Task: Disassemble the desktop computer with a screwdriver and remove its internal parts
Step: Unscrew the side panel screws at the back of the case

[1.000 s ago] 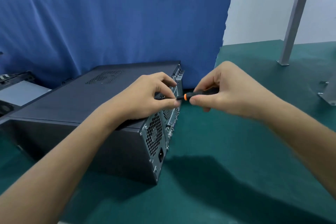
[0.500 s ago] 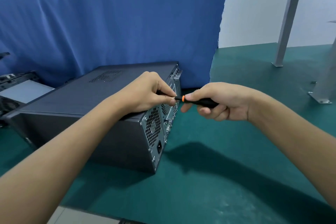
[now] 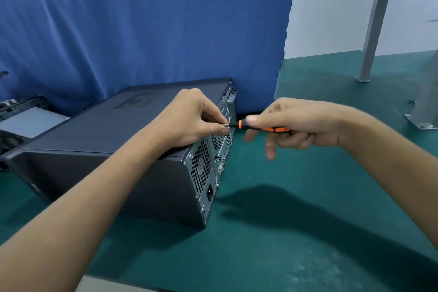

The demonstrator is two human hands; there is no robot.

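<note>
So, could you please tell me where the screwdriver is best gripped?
Grip the screwdriver by its orange-and-black handle, coming from the right: it lies roughly level, tip at the computer case's rear panel. The right hand holds it there; the left hand pinches the shaft.

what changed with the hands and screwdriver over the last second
The right hand regripped the screwdriver: from a fingertip pinch at the collar to holding the handle, thumb on top, fingers loosened below. The left hand still pinches the shaft at the rear of the case, which has not moved.
</note>
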